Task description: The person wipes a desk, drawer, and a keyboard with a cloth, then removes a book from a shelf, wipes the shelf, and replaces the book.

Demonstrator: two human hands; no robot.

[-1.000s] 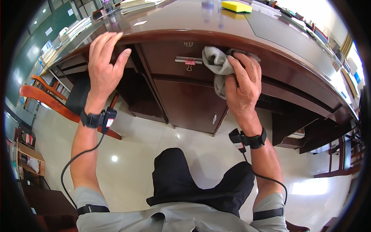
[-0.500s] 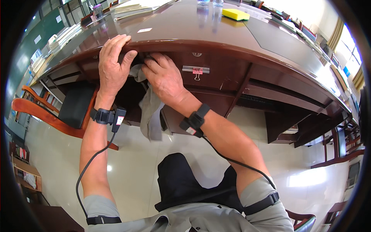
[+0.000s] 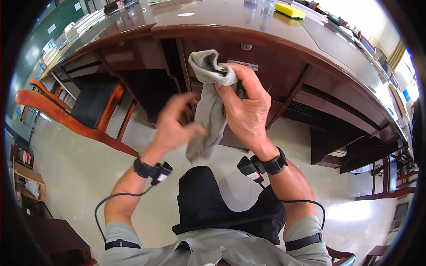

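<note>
In front of the desk drawers, a grey cloth (image 3: 208,108) hangs from my right hand (image 3: 246,104). The thumb and fingers pinch it near its folded top, and the rest drops down between my hands. My left hand (image 3: 173,126) is to the left of the cloth, blurred by motion, with its thumb and fingers spread and nothing in them. Whether the left thumb touches the cloth I cannot tell. Behind the right hand is a drawer front with a round lock (image 3: 246,46) and a pale handle (image 3: 243,65), partly covered by the fingers.
A brown desk (image 3: 208,31) spans the far side, with a yellow sponge (image 3: 289,10) and a small white label (image 3: 186,14) on top. To the left stands a wooden chair (image 3: 95,104) with a black seat. A keyboard (image 3: 301,109) sits on a shelf at right.
My left hand has left the desk edge and come down toward me. My right hand has drawn the cloth out from under the edge and moved right. The view has shifted.
</note>
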